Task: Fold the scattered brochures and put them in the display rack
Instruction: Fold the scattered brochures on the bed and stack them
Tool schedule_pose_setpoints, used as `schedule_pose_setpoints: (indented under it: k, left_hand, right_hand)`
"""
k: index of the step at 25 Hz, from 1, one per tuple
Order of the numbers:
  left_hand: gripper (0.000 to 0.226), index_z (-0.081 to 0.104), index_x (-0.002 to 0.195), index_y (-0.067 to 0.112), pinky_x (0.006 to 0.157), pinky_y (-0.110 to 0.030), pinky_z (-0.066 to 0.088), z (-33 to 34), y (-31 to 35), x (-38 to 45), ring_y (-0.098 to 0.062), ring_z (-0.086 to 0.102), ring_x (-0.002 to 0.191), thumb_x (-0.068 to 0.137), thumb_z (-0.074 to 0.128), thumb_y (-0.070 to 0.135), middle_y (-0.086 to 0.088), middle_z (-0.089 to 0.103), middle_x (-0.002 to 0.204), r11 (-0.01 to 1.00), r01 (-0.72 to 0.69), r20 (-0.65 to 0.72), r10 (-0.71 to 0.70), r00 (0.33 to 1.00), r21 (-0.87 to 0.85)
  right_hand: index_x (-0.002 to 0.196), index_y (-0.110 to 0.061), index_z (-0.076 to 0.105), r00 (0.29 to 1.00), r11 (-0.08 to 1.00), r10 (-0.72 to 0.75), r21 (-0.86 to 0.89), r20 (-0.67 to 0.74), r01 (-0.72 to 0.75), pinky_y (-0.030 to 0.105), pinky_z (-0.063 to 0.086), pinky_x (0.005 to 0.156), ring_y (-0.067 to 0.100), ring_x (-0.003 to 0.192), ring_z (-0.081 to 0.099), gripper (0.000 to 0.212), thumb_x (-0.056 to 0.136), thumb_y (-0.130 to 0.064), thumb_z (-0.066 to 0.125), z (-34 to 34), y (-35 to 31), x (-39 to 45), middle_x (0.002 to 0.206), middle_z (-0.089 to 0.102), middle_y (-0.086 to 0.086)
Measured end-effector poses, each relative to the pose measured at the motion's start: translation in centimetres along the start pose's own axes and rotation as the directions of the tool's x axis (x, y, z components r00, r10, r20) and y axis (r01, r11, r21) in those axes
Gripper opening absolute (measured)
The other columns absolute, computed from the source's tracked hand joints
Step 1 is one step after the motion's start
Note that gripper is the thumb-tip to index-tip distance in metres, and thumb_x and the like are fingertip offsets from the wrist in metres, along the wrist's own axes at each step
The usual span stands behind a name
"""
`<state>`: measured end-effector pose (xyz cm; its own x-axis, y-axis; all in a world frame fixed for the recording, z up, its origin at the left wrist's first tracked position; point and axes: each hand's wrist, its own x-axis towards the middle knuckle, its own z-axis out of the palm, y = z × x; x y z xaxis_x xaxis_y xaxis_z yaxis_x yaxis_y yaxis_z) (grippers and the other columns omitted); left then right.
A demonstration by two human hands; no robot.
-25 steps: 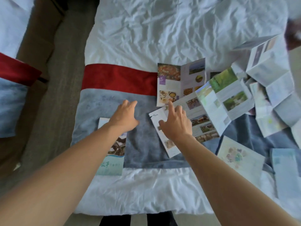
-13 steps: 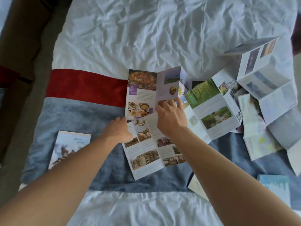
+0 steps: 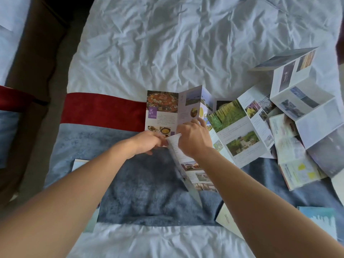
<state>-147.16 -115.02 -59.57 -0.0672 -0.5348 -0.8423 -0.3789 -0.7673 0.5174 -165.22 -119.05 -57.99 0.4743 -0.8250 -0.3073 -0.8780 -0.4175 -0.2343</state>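
A wide blue-grey fuzzy cloth band (image 3: 141, 185) lies across a bed with a crinkled white sheet (image 3: 167, 43). A red cloth stripe (image 3: 102, 109) runs along the far edge of the band.

In the middle of the band, 2 bare hands meet on 1 long paper brochure with small house photos (image 3: 189, 170). The left hand (image 3: 147, 143) pinches the brochure's top corner, fingers closed on the paper. The right hand (image 3: 193, 138) presses down on the same brochure with bent fingers, just beside the left hand. The left flap of the brochure stands up off the band, partly folded over.

At the far edge of the band, touching the hands, lies an open brochure with food photos and a purple square (image 3: 162, 110). It rests partly on the red stripe.

To the right of the band's middle lies an open brochure with green tree photos (image 3: 234, 127). Further right, a long white zigzag brochure (image 3: 305, 101) sits half folded up, and a brochure with yellow spots (image 3: 299, 164) lies under it.

At the band's near right edge, a pale blue folded brochure (image 3: 320, 218) and a cream folded brochure (image 3: 225, 218) lie flat. At the band's left edge, another folded brochure (image 3: 81, 162) peeks out from under the left arm.
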Motion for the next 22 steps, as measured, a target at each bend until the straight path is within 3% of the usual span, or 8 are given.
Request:
schedule_pose_setpoints:
  k: [2,5,9,12,14,17,19,22]
  left_hand:
    - [0.027,0.066,0.105,0.026,0.089,-0.03,0.049,0.5,0.0,0.4,-0.015,0.058,0.109,0.082,0.071,0.014,0.008,0.062,0.12,0.977,-0.107,-0.102,0.127,0.987,0.184]
    - [0.063,0.054,0.132,0.023,0.1,-0.034,0.045,0.7,0.0,0.2,-0.016,0.053,0.117,0.075,0.081,0.02,0.003,0.054,0.13,0.927,-0.258,-0.192,0.315,0.929,0.273]
    - [0.014,0.07,0.094,0.026,0.077,-0.028,0.041,0.2,0.3,-1.1,-0.016,0.058,0.101,0.083,0.069,0.018,0.004,0.065,0.109,0.887,-0.291,-0.184,0.373,0.91,0.358]
    - [0.01,0.07,0.088,0.019,0.068,-0.027,0.046,-0.6,0.1,-2.6,-0.019,0.063,0.093,0.086,0.061,0.015,0.003,0.068,0.099,0.866,-0.267,-0.196,0.375,0.906,0.423]
    - [0.009,0.07,0.085,0.017,0.065,-0.022,0.044,-1.2,0.0,-3.7,-0.016,0.061,0.091,0.087,0.062,0.013,0.006,0.065,0.097,0.858,-0.285,-0.237,0.411,0.881,0.428]
    - [0.009,0.072,0.087,0.021,0.072,-0.024,0.04,-1.9,-0.4,-4.8,-0.016,0.056,0.095,0.086,0.069,0.013,0.004,0.059,0.103,0.824,-0.323,-0.247,0.471,0.847,0.465]
    - [0.01,0.074,0.094,0.017,0.083,-0.028,0.042,-2.1,-0.9,-5.3,-0.019,0.056,0.103,0.085,0.071,0.012,0.0,0.06,0.11,0.795,-0.35,-0.21,0.5,0.84,0.495]
    - [0.011,0.072,0.095,0.019,0.092,-0.031,0.042,-2.1,-1.7,-6.0,-0.02,0.053,0.111,0.086,0.069,0.014,-0.001,0.059,0.118,0.769,-0.343,-0.195,0.51,0.838,0.539]
  right_hand:
    - [0.106,-0.021,0.075,1.0,0.993,0.02,0.114,0.011,-0.021,0.042,0.028,0.113,0.03,0.115,0.053,0.033,0.079,-0.008,0.06,-0.6,-0.2,0.1,0.115,0.071,0.007]
    - [0.104,-0.022,0.076,1.0,0.973,0.018,0.231,0.001,-0.018,0.037,0.037,0.102,0.029,0.112,0.055,0.033,0.079,-0.006,0.061,-1.6,-0.6,-0.2,0.114,0.071,0.008]
    - [0.099,-0.019,0.078,0.998,0.924,0.018,0.382,-0.055,0.005,0.031,0.051,0.079,0.027,0.097,0.064,0.024,0.082,-0.009,0.065,-3.1,-1.5,-0.8,0.105,0.072,0.008]
    - [0.119,-0.019,0.072,0.983,0.836,0.142,0.545,-0.118,-0.055,0.035,0.054,0.085,0.023,0.103,0.064,0.038,0.092,-0.043,0.06,-4.0,-1.6,-1.5,0.118,0.066,0.006]
    - [0.139,-0.023,0.055,0.985,0.857,0.158,0.504,-0.062,-0.106,0.036,0.047,0.093,0.022,0.12,0.054,0.069,0.086,-0.067,0.053,-4.2,-1.1,-2.2,0.137,0.054,0.004]
    - [0.152,-0.026,0.033,0.996,0.976,0.038,0.212,0.081,-0.055,0.047,0.043,0.103,0.024,0.135,0.041,0.092,0.077,-0.07,0.065,-3.6,-1.1,-3.8,0.154,0.037,0.003]
    - [0.147,-0.025,0.039,0.997,0.998,-0.021,0.063,0.072,0.017,0.047,0.04,0.107,0.027,0.135,0.041,0.081,0.081,-0.057,0.071,-2.9,-1.4,-4.4,0.153,0.038,0.005]
    - [0.122,-0.016,0.056,0.999,0.988,-0.039,0.148,-0.033,0.044,0.045,0.051,0.092,0.032,0.116,0.054,0.044,0.085,-0.032,0.073,-3.0,-2.3,-4.7,0.137,0.048,0.006]
